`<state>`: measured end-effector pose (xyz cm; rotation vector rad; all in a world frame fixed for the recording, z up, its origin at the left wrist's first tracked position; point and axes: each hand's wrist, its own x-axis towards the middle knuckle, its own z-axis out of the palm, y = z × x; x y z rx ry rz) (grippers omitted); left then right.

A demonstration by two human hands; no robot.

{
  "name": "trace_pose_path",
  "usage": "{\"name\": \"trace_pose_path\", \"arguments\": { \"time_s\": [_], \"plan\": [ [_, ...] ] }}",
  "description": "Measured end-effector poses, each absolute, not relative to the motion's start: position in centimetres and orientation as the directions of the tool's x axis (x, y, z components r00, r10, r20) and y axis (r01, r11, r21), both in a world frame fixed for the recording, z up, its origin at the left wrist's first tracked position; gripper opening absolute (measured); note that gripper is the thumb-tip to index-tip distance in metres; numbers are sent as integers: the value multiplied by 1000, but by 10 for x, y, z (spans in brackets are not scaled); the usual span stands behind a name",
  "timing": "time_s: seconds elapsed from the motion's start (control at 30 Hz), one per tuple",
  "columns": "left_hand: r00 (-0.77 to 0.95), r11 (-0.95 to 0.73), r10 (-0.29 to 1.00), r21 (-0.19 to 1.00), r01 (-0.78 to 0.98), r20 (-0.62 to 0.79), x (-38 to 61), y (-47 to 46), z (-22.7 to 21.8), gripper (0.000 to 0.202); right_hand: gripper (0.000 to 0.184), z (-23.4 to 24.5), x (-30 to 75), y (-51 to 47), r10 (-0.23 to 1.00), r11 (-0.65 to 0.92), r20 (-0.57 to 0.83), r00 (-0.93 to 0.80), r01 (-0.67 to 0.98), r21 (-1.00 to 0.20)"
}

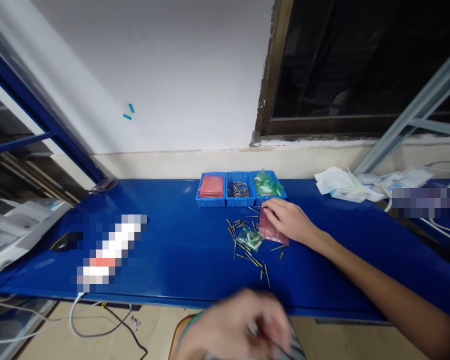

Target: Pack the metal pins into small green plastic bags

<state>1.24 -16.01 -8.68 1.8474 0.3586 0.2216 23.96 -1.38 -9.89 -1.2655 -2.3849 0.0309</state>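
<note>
My right hand [290, 220] is closed on the upper edge of a small pink plastic bag [272, 229] lying on the blue table. My left hand [243, 322] is low in front of the table's near edge, smeared by motion. Its fingers look curled, but whether they hold anything is unclear. Loose pop rivets [249, 255] are scattered beside the pink bag. Among them rests a clear greenish bag [250, 239] with pale pieces inside.
Three joined blue bins stand at the back: one with pink bags [211, 185], one with rivets [239, 189], one with green bags [265, 184]. A white power strip [112, 250] and black mouse [62, 242] lie left; white tissues [341, 184] lie right.
</note>
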Motion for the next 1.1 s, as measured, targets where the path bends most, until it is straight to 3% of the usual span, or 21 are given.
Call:
{"name": "trace_pose_path", "arguments": {
  "time_s": [0.07, 0.1, 0.2, 0.3, 0.4, 0.53, 0.67, 0.77, 1.0, 1.1],
  "plan": [
    [706, -249, 708, 943, 221, 21, -16, -138, -71, 11, 26, -101, 238, -12, 776, 606, 378, -505, 762, -227],
    [599, -259, 798, 936, 237, 69, -28, -128, -63, 10, 25, -101, 236, -12, 773, 610, 377, -510, 760, -225],
    [384, -394, 884, 867, 304, 267, -41, -93, -50, 5, 25, -101, 230, -12, 766, 619, 351, -539, 767, -172],
    [143, -490, 860, 713, 501, 490, -24, -52, -52, 8, 22, -102, 224, -10, 751, 632, 296, -590, 773, -61],
    [283, -591, 772, 479, 649, 570, 3, -15, -59, 13, 17, -101, 217, -6, 743, 631, 256, -619, 774, 43],
    [364, -592, 750, 317, 741, 552, 16, 20, -67, 19, 16, -94, 207, -2, 735, 637, 251, -630, 768, 62],
    [236, -615, 637, 298, 730, 734, 3, 36, -82, 24, 16, -94, 199, -2, 722, 653, 257, -642, 755, 53],
    [178, -625, 598, 316, 714, 781, -8, 33, -95, 20, 12, -100, 200, -2, 710, 659, 270, -651, 749, 73],
    [460, -750, 556, 179, 637, 692, -21, 15, -111, 22, 9, -111, 202, 3, 682, 680, 281, -676, 727, 99],
    [466, -764, 556, 203, 612, 688, -24, 13, -115, 21, 12, -111, 199, 3, 688, 671, 261, -677, 731, 126]
  ]
}}
